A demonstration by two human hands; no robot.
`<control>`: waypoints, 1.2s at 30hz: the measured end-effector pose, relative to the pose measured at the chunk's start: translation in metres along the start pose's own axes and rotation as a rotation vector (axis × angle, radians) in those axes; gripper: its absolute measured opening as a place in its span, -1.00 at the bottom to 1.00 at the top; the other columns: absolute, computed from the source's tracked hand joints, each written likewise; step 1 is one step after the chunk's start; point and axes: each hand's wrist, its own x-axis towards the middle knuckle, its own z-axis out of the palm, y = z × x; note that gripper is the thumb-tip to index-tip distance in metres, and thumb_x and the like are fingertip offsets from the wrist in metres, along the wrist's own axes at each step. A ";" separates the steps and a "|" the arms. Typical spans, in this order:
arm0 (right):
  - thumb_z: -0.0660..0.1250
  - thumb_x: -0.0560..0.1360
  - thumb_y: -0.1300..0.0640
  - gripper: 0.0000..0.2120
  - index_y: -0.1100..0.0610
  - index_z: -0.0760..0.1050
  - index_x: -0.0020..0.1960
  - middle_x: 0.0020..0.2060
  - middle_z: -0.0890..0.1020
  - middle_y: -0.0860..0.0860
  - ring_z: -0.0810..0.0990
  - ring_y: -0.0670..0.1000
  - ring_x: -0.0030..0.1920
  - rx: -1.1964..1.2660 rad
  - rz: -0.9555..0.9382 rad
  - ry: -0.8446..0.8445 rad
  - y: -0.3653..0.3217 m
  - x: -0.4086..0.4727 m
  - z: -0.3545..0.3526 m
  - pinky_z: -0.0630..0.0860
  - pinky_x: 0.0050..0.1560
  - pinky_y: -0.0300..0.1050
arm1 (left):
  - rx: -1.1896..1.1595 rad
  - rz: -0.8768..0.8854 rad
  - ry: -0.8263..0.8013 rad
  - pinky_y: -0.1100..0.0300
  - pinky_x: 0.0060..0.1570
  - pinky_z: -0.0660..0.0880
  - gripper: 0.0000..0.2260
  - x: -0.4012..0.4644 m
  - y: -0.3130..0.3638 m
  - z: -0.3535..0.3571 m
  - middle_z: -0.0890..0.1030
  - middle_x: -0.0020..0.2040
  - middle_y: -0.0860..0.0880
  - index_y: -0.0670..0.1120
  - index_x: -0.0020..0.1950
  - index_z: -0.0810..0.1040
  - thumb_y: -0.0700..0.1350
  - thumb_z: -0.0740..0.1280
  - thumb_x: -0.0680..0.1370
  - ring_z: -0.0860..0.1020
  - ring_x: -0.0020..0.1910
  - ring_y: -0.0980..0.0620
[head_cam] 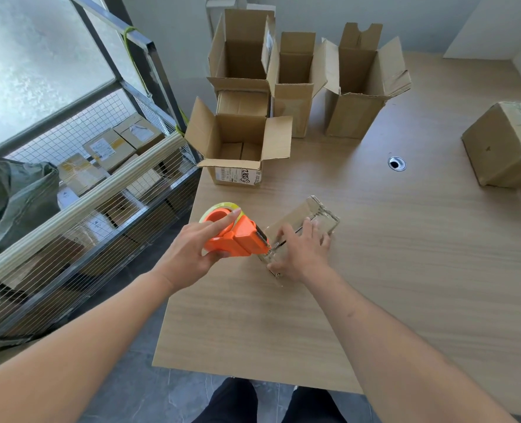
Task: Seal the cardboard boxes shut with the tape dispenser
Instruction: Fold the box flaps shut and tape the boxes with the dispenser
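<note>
Left hand (192, 248) grips orange plastic tape dispenser (238, 235); right hand (299, 251) flat, fingers straight, on small cardboard box (311, 216).

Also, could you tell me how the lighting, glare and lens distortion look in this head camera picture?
In the head view, bright daylight washes out the frosted window; the wide lens bows the table edges and stretches both forearms. Glossy tape glints on the small box under the right hand and on the sealed box. The left hand with the orange tape dispenser is sharp, with soft shadows.
</note>
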 end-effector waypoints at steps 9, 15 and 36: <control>0.40 0.40 0.16 -0.47 -0.20 0.46 0.31 0.56 0.29 -0.11 0.17 -0.03 0.60 0.437 -0.285 -0.150 0.032 -0.017 -0.020 0.07 0.56 0.08 | 0.028 0.045 -0.092 0.34 0.30 0.17 -0.22 0.005 -0.002 -0.006 0.60 0.22 0.02 0.23 0.61 0.16 -0.07 0.51 0.52 0.44 0.14 0.09; 0.47 0.55 0.03 -0.85 0.00 0.68 0.10 -0.02 0.73 -0.07 0.68 -0.10 0.00 1.076 -0.194 0.026 0.011 -0.028 -0.023 0.60 0.02 -0.16 | 0.015 0.045 -0.167 0.12 0.14 0.37 -0.19 0.008 -0.003 -0.005 0.52 0.14 0.19 0.28 0.61 0.12 -0.06 0.51 0.51 0.47 0.04 0.10; 0.52 0.46 0.24 -0.89 0.11 0.71 -0.22 -0.37 0.70 0.08 0.62 -0.04 -0.41 1.104 0.406 0.416 0.067 -0.068 0.016 0.70 -0.13 0.07 | 0.048 0.101 -0.721 0.04 0.01 0.52 -0.33 0.026 -0.011 -0.017 0.57 0.24 0.08 0.48 0.54 -0.01 0.06 0.33 0.63 0.55 -0.02 -0.05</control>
